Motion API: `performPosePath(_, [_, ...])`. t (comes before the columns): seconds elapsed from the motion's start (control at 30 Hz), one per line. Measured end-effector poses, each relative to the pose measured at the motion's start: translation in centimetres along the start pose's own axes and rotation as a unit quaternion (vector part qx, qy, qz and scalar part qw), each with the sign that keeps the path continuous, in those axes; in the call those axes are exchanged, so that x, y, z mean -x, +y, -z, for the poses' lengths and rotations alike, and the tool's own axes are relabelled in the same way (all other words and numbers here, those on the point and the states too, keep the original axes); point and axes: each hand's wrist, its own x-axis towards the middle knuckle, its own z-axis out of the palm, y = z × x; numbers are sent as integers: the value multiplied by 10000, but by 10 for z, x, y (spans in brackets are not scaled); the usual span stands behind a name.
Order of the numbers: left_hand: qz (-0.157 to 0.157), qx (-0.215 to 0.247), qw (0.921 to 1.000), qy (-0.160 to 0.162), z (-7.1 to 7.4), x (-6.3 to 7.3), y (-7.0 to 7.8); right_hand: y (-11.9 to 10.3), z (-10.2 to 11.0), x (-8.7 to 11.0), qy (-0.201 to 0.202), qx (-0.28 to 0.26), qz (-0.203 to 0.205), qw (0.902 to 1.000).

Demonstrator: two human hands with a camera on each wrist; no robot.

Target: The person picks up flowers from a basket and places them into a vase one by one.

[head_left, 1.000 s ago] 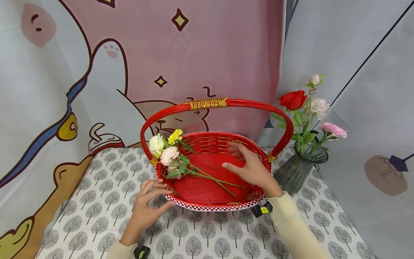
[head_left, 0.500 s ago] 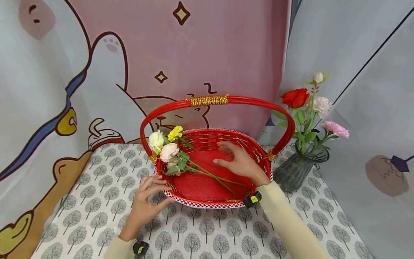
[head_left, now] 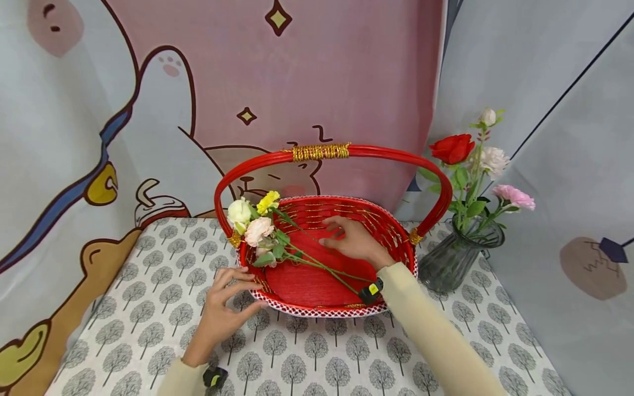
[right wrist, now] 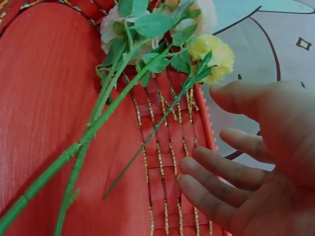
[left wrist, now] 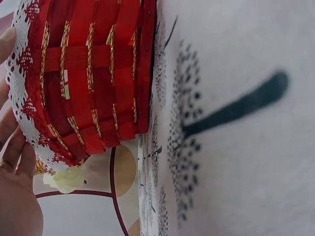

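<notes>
In the head view a red woven basket (head_left: 297, 286) with a tall arched handle stands on the table, its rim trimmed in white lace. White, pale pink and yellow artificial flowers (head_left: 257, 231) lie at its left end, their green stems slanting toward the front right. My left hand (head_left: 225, 302) rests with loosely spread fingers at the basket's front left rim; the left wrist view shows its fingertips (left wrist: 6, 44) at the lace. Over the basket's inside reaches my right hand (head_left: 354, 242), fingers apart and holding nothing. In the right wrist view it is beside the yellow carnation (right wrist: 214, 56) and its thin stem.
A grey glass vase (head_left: 448, 264) with a red rose (head_left: 452, 148), a pink carnation (head_left: 514, 197) and white flowers stands right of the basket. The tree-print tablecloth (head_left: 317, 357) covers the table. Behind hangs a cartoon-print curtain (head_left: 356, 71). The handle (head_left: 391, 154) arches over the basket.
My right hand has moved left across the basket's inside, toward the flowers. The left hand stays at the rim, and the flowers have not moved. The head view has tilted slightly down.
</notes>
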Motion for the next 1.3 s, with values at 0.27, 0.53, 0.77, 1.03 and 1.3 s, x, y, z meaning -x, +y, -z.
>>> performPosePath(0.27, [128, 7, 9999, -29, 0, 0, 3, 4, -11, -18, -68, -136, -51, 9999])
performPosePath(0.53, [71, 59, 10000, -37, -1, -2, 4, 6, -22, -33, 51, -11, -122, 9999])
performPosePath(0.77, [75, 51, 10000, -14, -1, -1, 2, 8, -33, -44, 46, -65, -82, 9999])
performPosePath(1.03, [43, 96, 9999, 23, -1, -1, -2, 3, -39, -53, 163, -107, -122, 9997])
performPosePath(1.3, [112, 8, 9999, -55, 0, 0, 2, 9, -45, -54, 199, 68, 31, 9998])
